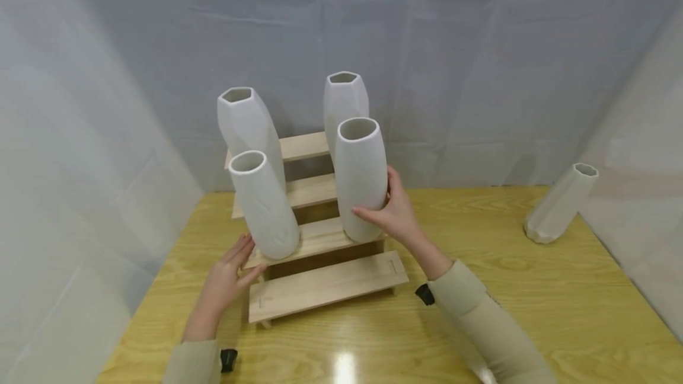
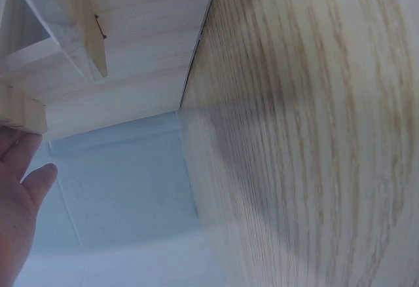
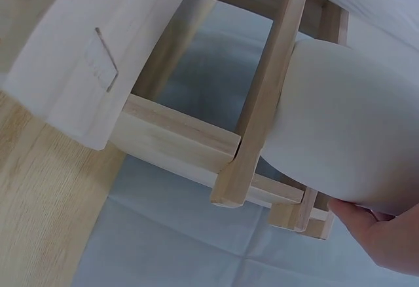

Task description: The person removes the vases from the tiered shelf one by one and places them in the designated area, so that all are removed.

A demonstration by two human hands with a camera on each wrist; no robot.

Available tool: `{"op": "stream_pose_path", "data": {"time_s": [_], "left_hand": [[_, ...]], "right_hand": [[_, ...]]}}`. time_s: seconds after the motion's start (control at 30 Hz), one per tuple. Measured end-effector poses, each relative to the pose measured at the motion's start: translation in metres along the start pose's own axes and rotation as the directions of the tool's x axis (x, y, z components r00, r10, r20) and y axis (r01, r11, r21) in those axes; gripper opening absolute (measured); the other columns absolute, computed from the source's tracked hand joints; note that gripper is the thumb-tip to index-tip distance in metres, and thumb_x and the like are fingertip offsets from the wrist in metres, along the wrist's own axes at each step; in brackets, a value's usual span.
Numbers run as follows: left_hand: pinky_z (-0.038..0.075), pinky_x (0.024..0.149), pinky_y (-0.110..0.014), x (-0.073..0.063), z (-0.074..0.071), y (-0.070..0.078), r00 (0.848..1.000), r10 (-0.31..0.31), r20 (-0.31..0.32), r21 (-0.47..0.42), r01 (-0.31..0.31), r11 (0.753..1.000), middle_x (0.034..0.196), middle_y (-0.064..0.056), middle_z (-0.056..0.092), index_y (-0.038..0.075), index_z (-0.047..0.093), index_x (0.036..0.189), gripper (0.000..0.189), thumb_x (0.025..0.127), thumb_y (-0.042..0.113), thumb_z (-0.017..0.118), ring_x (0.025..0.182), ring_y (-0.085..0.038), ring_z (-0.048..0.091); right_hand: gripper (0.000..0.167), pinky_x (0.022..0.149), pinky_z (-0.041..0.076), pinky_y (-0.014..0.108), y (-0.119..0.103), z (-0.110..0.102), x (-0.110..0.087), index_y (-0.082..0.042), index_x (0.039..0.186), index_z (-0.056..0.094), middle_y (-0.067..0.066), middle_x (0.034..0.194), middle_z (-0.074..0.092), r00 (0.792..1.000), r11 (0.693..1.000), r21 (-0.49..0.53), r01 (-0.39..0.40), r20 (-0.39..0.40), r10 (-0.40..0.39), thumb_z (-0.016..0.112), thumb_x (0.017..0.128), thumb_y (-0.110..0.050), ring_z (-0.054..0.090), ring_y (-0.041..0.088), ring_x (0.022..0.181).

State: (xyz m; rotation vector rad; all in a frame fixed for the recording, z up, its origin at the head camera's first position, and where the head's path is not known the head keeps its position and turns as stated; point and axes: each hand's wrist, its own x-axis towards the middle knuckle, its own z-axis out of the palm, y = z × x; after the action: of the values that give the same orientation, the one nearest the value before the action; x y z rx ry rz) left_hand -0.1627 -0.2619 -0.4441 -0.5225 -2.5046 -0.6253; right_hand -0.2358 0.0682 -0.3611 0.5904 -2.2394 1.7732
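Note:
My right hand (image 1: 399,213) grips a smooth white vase (image 1: 361,179) low on its right side, thumb in front and fingers round the side. That vase stands upright on the second step from the front of a pale wooden stepped stand (image 1: 328,286). In the right wrist view, the vase's lower part (image 3: 347,120) is over the step's edge. My left hand (image 1: 226,274) touches the left end of the same step, fingers loosely extended, as the left wrist view also shows. Beside it stands a white vase with a swirl relief (image 1: 269,212).
Two faceted white vases, one at the left (image 1: 248,123) and one at the right (image 1: 345,99), stand on higher steps behind. A fluted white vase (image 1: 560,203) stands far right on the yellow wooden table (image 1: 480,236). Grey-white cloth (image 1: 480,76) hangs behind and at the sides.

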Motion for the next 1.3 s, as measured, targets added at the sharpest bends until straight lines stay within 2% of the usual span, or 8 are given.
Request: {"op": "stream_pose_path", "data": {"time_s": [0.1,0.2,0.27,0.33,0.7,0.93,1.1,1.3], "left_hand": [[0.042,0.084,-0.051,0.0,0.0,0.0,1.0,0.002,-0.005,-0.001,-0.002,1.0,0.122,-0.027,0.047,-0.009,0.051,0.118,0.06,0.071,0.02,0.074,0.112,-0.039,0.044],[0.042,0.084,-0.051,0.001,0.001,-0.001,1.0,0.008,-0.008,-0.002,-0.008,1.0,0.122,-0.026,0.047,-0.009,0.051,0.118,0.06,0.071,0.021,0.074,0.112,-0.039,0.044],[0.042,0.084,-0.051,0.001,0.001,0.0,1.0,0.009,-0.008,-0.002,-0.009,1.0,0.122,-0.027,0.047,-0.009,0.051,0.118,0.06,0.07,0.019,0.074,0.111,-0.04,0.044],[0.042,0.084,-0.051,0.001,0.001,-0.001,1.0,0.008,-0.006,-0.004,-0.008,1.0,0.122,-0.027,0.046,-0.009,0.051,0.119,0.06,0.071,0.019,0.074,0.112,-0.04,0.044],[0.043,0.083,-0.051,0.002,0.0,0.0,1.0,0.011,-0.005,-0.008,-0.011,1.0,0.123,-0.026,0.046,-0.009,0.051,0.119,0.061,0.069,0.015,0.075,0.112,-0.04,0.043],[0.042,0.085,-0.052,0.003,0.0,-0.002,1.0,0.017,-0.012,-0.015,-0.017,1.0,0.122,-0.026,0.047,-0.01,0.051,0.118,0.06,0.071,0.02,0.074,0.112,-0.04,0.043],[0.042,0.084,-0.051,0.002,0.001,-0.002,1.0,0.019,-0.009,-0.016,-0.019,1.0,0.122,-0.026,0.047,-0.01,0.051,0.118,0.06,0.071,0.02,0.074,0.113,-0.04,0.043],[0.042,0.083,-0.052,-0.001,0.001,-0.003,1.0,0.022,-0.014,-0.019,-0.022,1.0,0.121,-0.027,0.047,-0.009,0.051,0.118,0.06,0.072,0.022,0.073,0.112,-0.041,0.043]], "right_hand": [[0.087,0.086,0.042,0.047,-0.01,0.0,-0.001,-0.006,0.133,0.026,0.015,0.124,0.041,1.0,1.0,-0.004,0.005,-0.001,-0.005,0.079,0.064,-0.01,0.046,0.03,0.107],[0.085,0.086,0.042,0.047,-0.011,-0.001,-0.001,-0.004,0.132,0.027,0.016,0.123,0.042,1.0,1.0,-0.001,0.013,-0.005,-0.013,0.079,0.064,-0.009,0.046,0.031,0.107],[0.085,0.086,0.043,0.047,-0.011,-0.001,-0.001,-0.004,0.131,0.028,0.017,0.122,0.043,1.0,1.0,-0.006,0.013,-0.011,-0.013,0.079,0.063,-0.009,0.046,0.031,0.107],[0.087,0.085,0.044,0.046,-0.001,0.0,0.002,-0.006,0.132,0.028,0.014,0.122,0.043,0.999,1.0,-0.008,0.026,-0.022,-0.026,0.08,0.062,-0.011,0.047,0.029,0.106],[0.088,0.084,0.045,0.044,-0.003,-0.003,-0.001,-0.006,0.13,0.029,0.016,0.121,0.045,0.997,0.999,-0.012,0.037,-0.069,-0.037,0.082,0.059,-0.01,0.047,0.028,0.105],[0.09,0.084,0.045,0.044,-0.003,-0.011,-0.004,-0.004,0.131,0.03,0.02,0.119,0.045,0.993,0.998,0.038,0.046,-0.108,-0.041,0.082,0.057,-0.003,0.046,0.03,0.105],[0.087,0.082,0.047,0.042,-0.001,-0.02,-0.008,-0.003,0.129,0.031,0.019,0.116,0.046,0.99,0.999,0.025,0.046,-0.137,-0.042,0.081,0.058,-0.002,0.047,0.029,0.103],[0.083,0.083,0.046,0.045,-0.007,-0.033,-0.014,0.001,0.127,0.031,0.021,0.115,0.043,0.985,0.999,0.038,0.013,-0.17,-0.006,0.079,0.059,0.002,0.047,0.032,0.102]]}}
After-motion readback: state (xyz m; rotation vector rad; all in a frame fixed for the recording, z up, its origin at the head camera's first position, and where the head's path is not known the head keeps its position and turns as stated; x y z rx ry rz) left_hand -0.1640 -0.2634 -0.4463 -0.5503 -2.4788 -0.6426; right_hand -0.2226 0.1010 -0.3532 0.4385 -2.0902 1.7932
